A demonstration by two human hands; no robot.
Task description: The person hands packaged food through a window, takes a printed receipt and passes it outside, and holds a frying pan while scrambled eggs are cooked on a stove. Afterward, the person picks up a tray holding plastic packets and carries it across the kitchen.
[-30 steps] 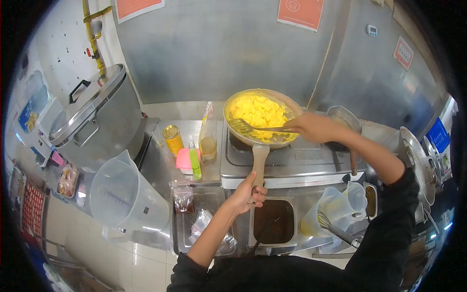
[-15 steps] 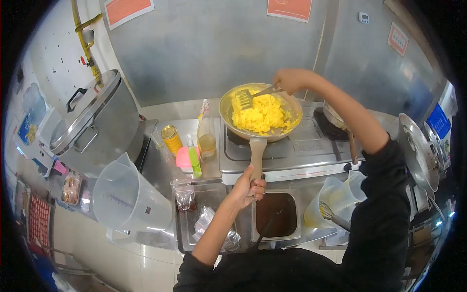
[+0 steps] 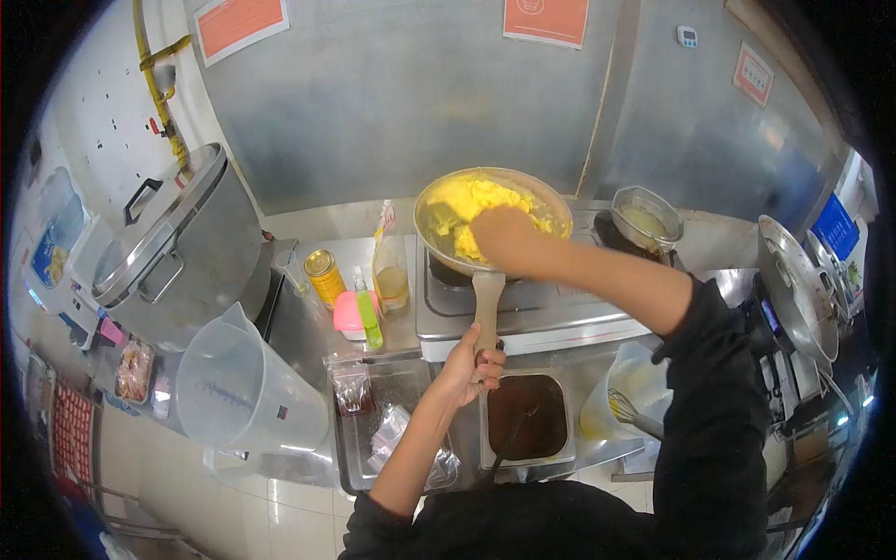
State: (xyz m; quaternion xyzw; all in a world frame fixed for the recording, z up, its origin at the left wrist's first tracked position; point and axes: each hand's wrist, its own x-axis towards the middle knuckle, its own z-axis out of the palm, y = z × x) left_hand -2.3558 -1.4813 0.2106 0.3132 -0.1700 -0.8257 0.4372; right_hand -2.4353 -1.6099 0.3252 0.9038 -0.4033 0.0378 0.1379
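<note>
A frying pan [image 3: 430,207] with a light brown handle sits over the left burner of the gas stove [image 3: 551,313]. Inside it lies yellow scrambled egg [image 3: 485,193]. My left hand [image 3: 464,369] is wrapped round the end of the pan's handle. Over the right part of the pan is my right hand [image 3: 509,238], closed, with its back toward the camera. It hides most of the slotted spatula that it held in the earlier views, so the tool can hardly be made out.
Left of the stove stand a yellow can [image 3: 324,278], a pink-lidded box [image 3: 356,313], a bottle [image 3: 390,280], a large clear jug [image 3: 252,383] and a big pot [image 3: 187,252]. Nearer are a sauce tray [image 3: 527,417] and a whisk [image 3: 635,415] in a jug. A small pan [image 3: 644,219] stands right.
My right hand has swept from the right side to the pan's back rim, then down over the egg toward the handle. The egg has shifted. My left hand keeps its hold on the handle.
</note>
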